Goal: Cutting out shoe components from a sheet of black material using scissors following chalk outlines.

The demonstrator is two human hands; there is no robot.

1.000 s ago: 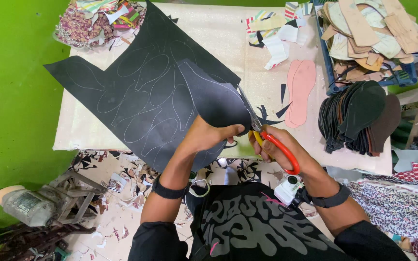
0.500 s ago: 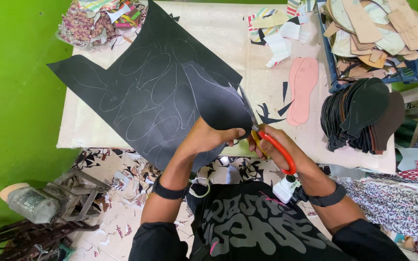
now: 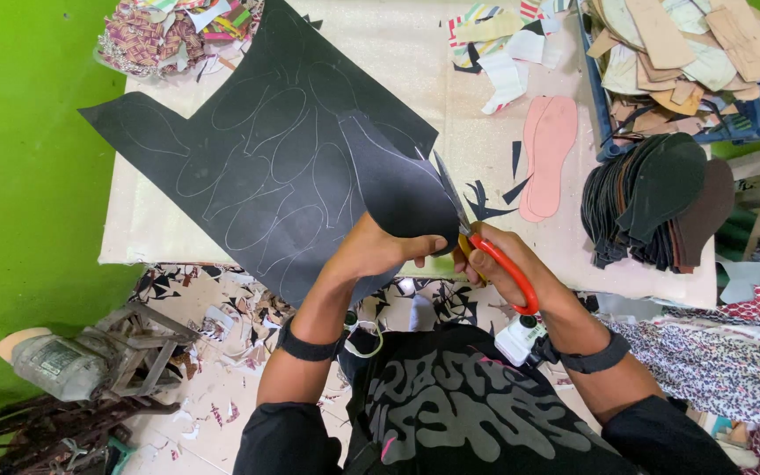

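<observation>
A large black sheet (image 3: 257, 167) with several sole outlines drawn on it in white lies across the table (image 3: 147, 230). My left hand (image 3: 378, 249) grips the sheet's near edge, which curls up in front of me. My right hand (image 3: 507, 262) holds red-handled scissors (image 3: 485, 242) whose blades point away from me into the curled edge of the sheet.
A pink sole-shaped template (image 3: 549, 154) lies right of the scissors. A pile of dark cut soles (image 3: 657, 202) sits at the table's right edge, a crate of tan pieces (image 3: 688, 62) behind it. Fabric scraps (image 3: 173, 31) lie far left. Offcuts litter the floor (image 3: 222, 352).
The scissors have advanced a little along the sheet's edge, and my left hand has turned and lifted the sheet's curled part slightly.
</observation>
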